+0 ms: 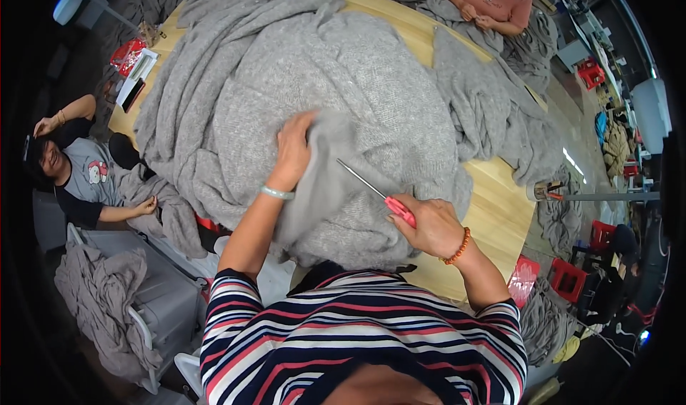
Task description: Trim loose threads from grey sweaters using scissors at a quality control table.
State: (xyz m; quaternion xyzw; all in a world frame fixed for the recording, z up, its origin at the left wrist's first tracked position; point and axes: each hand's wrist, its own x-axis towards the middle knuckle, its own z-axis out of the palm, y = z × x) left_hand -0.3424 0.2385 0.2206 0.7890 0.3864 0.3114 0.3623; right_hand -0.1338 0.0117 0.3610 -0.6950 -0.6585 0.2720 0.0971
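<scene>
A large grey knitted fabric [343, 62] lies heaped and spread before me. My left hand [293, 151], with a pale bangle at its wrist, is closed on a raised fold of this knit, blurred by motion. In my right hand [436, 228], with an orange bead bracelet at the wrist, is a tool with a pinkish-red handle [400, 211] and a long thin metal shaft. The shaft points up and left toward the lifted fold, its tip close to the fabric. Whether it touches the fabric I cannot tell.
The knit covers much of a light wooden table [500, 219]. A seated person [89, 169] at left has grey knit on the lap; another person [493, 8] works at the far right. Grey fabric hangs over a chair [107, 298] at lower left. Red stools [568, 280] stand at right.
</scene>
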